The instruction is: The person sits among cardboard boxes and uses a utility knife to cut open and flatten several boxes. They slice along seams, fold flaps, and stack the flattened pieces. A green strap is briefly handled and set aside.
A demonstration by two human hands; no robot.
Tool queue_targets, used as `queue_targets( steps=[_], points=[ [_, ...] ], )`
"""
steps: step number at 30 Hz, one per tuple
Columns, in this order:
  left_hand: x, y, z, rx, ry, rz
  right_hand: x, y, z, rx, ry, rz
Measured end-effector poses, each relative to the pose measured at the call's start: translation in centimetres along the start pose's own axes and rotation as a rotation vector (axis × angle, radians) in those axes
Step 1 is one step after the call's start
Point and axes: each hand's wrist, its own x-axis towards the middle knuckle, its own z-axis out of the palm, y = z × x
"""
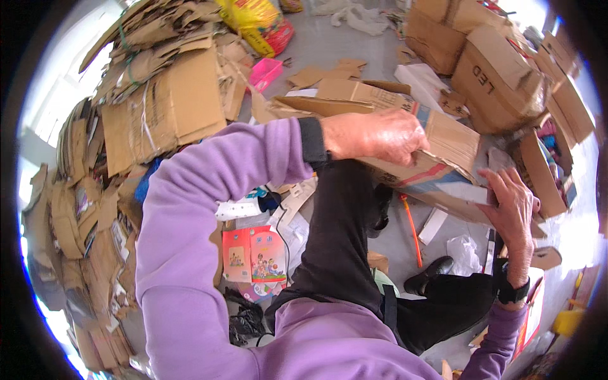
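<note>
A printed cardboard box with loose flaps is tilted in front of my knees. My left hand is closed in a fist on its upper edge. At the box's right end my right hand has its thumb and fingers around a corner, beside a pale strip on the side. The part of the box behind my left wrist is hidden. Below the box an orange stick lies on the floor between my legs.
Stacks of flattened cardboard rise on the left. At the far right stand a large closed carton and an open carton with things inside. A pink plastic basket, a red booklet and a clear plastic bag lie about.
</note>
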Motion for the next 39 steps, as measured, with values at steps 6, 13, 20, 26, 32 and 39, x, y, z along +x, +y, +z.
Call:
queue_targets(
  steps=[6, 13, 20, 26, 32, 39],
  points=[
    [-1.1, -1.0, 1.0, 0.066, 0.069, -0.022, 1.8, 0.8, 0.5, 0.016, -0.173, -0.163],
    [-5.5, 1.1, 2.1, 0.051, 0.079, -0.018, 0.1, -2.7, 1.8, 0.132, -0.362, -0.184],
    [-8.4, 2.4, 1.0, -0.004, 0.043, -0.09, -1.6, -4.2, 2.7, 0.006, -0.159, -0.119],
    [-9.2, 1.9, -3.6, 0.01, 0.018, -0.26, -0.5, -0.4, -0.3, -0.147, 0.024, -0.067],
    [-9.5, 5.4, -10.0, 0.041, 0.351, -0.105, -4.6, 4.5, -4.0, -0.281, 0.145, 0.19],
    [-15.7, 7.0, -12.2, 0.122, 0.71, -0.274, -12.2, 12.1, -9.4, -0.376, 0.209, 0.572]
  ],
)
